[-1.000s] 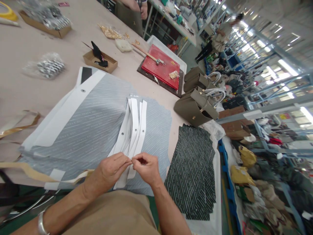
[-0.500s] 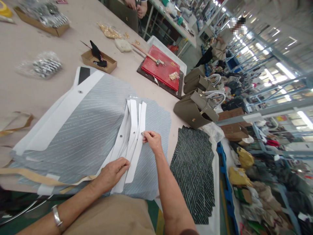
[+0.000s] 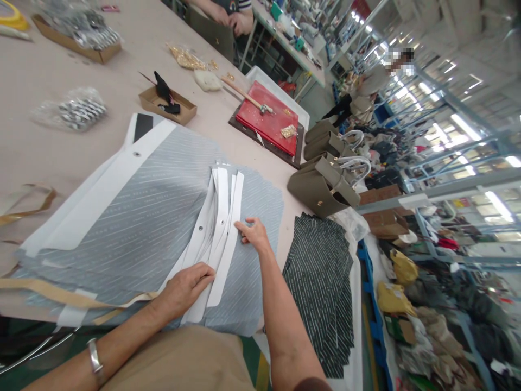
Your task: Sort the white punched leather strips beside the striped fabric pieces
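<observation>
Since half a second ago the right hand (image 3: 254, 233) has let go its pinch on the stud of the outermost strip and now lies flatter, while the left hand (image 3: 187, 290) has stayed where it was.

Head view: the left hand's fingers are stretched out and flat, pressing down on the near ends of the fan of white strips (image 3: 222, 217) and grasping nothing. The right hand's fingers are loosely spread, their tips touching the right edge of the outermost strip about halfway along it; nothing is clasped in them. The strips run away from the left fingertips and spread apart beyond the right fingertips, each with a small metal stud. They lie on grey striped sheets (image 3: 142, 217), which reach under both hands and far out past the left thumb. A tan strip (image 3: 61, 296) trails off behind the left wrist, which wears a metal bracelet (image 3: 94, 355).

Just outside the right hand's little finger lies a stack of dark striped sheets (image 3: 321, 282). Well beyond the right fingertips stand olive bags (image 3: 321, 187), and further on a red board (image 3: 268, 117) with a hammer (image 3: 246, 96) on it. Far beyond the left fingertips sit a cardboard tray (image 3: 166, 103) and a clear packet of silver parts (image 3: 77, 111). At the far end of the table (image 3: 49, 70) another person's hands (image 3: 228, 16) are at work.
</observation>
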### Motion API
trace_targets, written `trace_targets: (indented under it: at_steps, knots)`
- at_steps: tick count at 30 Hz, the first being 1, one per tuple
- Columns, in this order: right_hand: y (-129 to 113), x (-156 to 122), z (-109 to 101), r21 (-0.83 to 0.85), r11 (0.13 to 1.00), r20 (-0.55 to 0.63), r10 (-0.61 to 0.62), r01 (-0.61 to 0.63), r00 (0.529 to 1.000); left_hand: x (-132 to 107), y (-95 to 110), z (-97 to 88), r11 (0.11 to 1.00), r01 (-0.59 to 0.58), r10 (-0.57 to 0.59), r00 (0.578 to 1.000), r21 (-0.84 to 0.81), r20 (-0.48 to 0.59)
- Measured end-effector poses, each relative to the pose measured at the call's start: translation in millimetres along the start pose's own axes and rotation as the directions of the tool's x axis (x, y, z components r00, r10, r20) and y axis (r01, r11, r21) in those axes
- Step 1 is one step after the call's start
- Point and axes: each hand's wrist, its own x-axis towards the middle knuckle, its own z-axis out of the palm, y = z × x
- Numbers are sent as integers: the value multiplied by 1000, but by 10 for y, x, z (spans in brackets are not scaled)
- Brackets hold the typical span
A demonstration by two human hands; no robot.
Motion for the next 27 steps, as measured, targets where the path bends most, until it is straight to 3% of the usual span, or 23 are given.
trace_targets:
  at_steps: [2, 5, 7, 9, 15, 21, 27]
  knots:
    - [55, -77, 27, 67, 998, -74, 2, 3, 997, 1, 2, -6, 1000, -3, 3, 1000, -10, -4]
    - [108, -310, 138, -52, 975, -199, -220, 214, 955, -1, 0, -14, 999, -11, 11, 1000, -35, -7]
    - [112, -477, 229, -218, 912, -172, -387, 348, 906, -9, 10, -24, 998, -14, 13, 1000, -59, -9]
    - [101, -590, 303, -320, 861, -124, -451, 395, 884, -27, 33, -38, 997, -20, 20, 1000, -77, -9]
    - [120, -544, 281, -271, 901, -67, -370, 340, 927, -137, 105, -82, 992, -121, 121, 993, -37, 5]
    - [252, -454, 137, 134, 965, 79, -238, 226, 968, -254, 178, -92, 986, -165, 164, 986, 7, 31]
    - [340, -448, 23, 422, 900, 158, -194, 111, 968, -231, 347, 21, 1000, -11, 13, 998, -26, 62]
